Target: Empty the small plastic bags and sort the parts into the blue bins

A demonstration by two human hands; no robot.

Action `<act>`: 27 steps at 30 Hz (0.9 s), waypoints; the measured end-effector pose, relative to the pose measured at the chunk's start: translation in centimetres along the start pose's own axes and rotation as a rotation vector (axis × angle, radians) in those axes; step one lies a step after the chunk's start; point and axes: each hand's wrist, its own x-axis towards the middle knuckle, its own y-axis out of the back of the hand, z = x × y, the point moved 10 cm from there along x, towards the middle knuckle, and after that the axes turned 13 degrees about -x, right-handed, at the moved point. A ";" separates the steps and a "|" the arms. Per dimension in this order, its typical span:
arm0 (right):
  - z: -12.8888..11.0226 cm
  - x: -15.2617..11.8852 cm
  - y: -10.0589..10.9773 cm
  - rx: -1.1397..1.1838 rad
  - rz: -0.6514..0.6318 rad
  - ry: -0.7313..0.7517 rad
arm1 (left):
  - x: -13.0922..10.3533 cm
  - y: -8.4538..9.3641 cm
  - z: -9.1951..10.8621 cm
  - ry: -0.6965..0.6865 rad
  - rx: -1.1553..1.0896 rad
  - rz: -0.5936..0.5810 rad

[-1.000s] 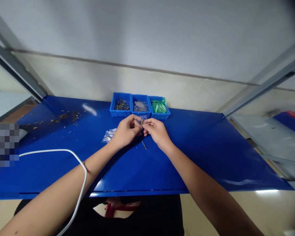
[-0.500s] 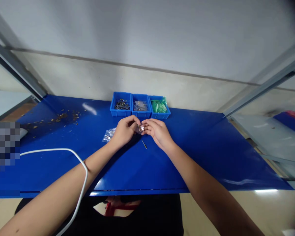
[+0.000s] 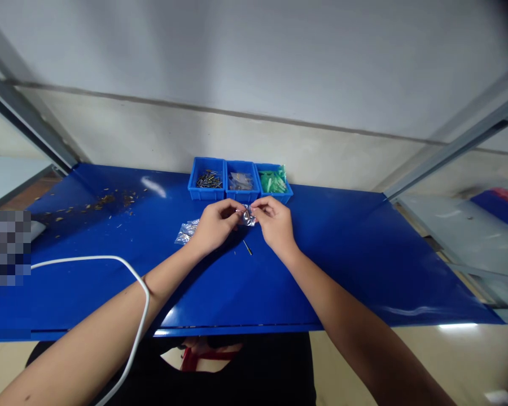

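Observation:
Between my hands, above the blue table (image 3: 220,293), is a small clear plastic bag (image 3: 248,219) with a thin metal piece inside. My left hand (image 3: 217,224) pinches the bag's left edge. The right edge is pinched by the fingertips of my right hand (image 3: 276,223). Just below, a thin metal pin with a dark end (image 3: 248,248) lies on the table. Several more clear plastic bags (image 3: 186,231) lie left of my left hand, partly hidden by it.
Behind my hands stand three blue bins: one with metal pins (image 3: 209,180), one with clear bags (image 3: 241,181), one with green packets (image 3: 273,181). Brown flakes (image 3: 107,199) are scattered at the far left. A white cable (image 3: 129,265) crosses my left forearm.
My right hand has turned and closed on the bag's right edge. The bag now stretches flatter between both hands, with the metal piece showing inside. My left hand has barely moved.

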 end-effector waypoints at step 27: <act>-1.2 -0.6 0.8 0.003 0.073 -0.017 | 2.8 -0.4 -1.9 -0.028 -0.192 -0.150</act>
